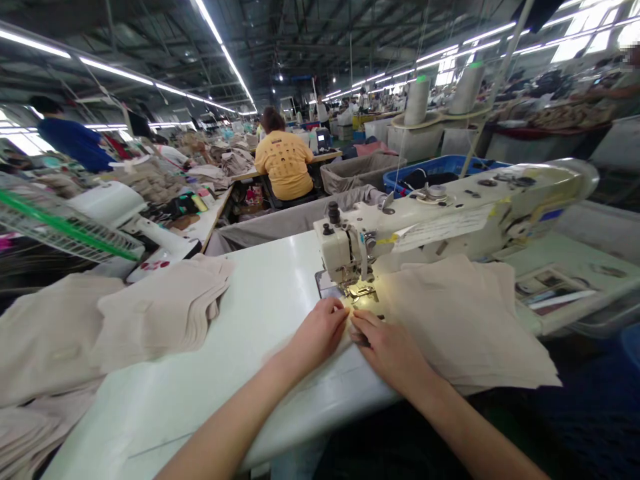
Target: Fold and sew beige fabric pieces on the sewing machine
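A white sewing machine point(345, 250) stands on the pale table, its lamp lighting the needle area. Just in front of the presser foot, my left hand point(325, 327) has its fingers bent and pressed together at a small light piece that is too hidden to make out. My right hand point(385, 343) meets it from the other side, fingers closed, with a dark object partly showing under them. Beige fabric pieces point(450, 320) lie stacked right of the needle. More beige stacks point(155, 313) lie at the table's left.
A white fan-like device point(110, 203) and a wire rack point(65, 223) stand at the left. Behind the table are a grey cloth-lined bin point(265, 223) and a blue basket point(450, 163). A person in a yellow shirt point(285, 163) sits ahead. Thread cones point(417, 101) rise behind the machine.
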A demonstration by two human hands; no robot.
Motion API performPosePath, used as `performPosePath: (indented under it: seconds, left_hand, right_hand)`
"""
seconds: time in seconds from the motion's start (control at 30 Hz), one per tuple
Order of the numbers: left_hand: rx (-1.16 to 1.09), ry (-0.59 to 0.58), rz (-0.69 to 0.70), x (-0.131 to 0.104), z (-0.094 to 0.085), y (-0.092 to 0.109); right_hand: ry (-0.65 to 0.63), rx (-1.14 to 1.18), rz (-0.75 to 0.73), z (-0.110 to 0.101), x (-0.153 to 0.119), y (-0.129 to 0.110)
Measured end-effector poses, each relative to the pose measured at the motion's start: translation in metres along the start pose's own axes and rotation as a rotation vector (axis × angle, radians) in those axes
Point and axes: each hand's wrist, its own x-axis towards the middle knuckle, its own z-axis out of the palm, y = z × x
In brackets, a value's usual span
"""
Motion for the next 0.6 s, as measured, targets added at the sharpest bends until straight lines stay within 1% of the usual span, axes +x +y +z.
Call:
performPosePath:
  seconds: [0.07, 0.13, 0.33, 0.5, 0.6]
  left_hand:
    - [0.061, 0.034, 0.002, 0.001, 0.004, 0.0]
    - [0.068, 0.047, 0.036, 0.003, 0.006, -0.001]
    - [0.053, 0.03, 0.104, 0.003, 0.005, -0.005]
    - [0.059, 0.005, 0.135, 0.005, 0.002, -0.013]
    - [0.044, 0.017, 0.145, 0.005, 0.0, -0.017]
  right_hand:
    - [-0.005, -0.024, 0.006, 0.002, -0.001, 0.002]
    - [-0.011, -0.049, 0.007, 0.003, -0.002, 0.003]
    - [-0.019, -0.062, 0.014, 0.001, -0.006, 0.001]
    - [-0.011, -0.054, 0.018, 0.005, -0.005, 0.0]
    - [-0.005, -0.057, 0.013, 0.008, -0.004, -0.001]
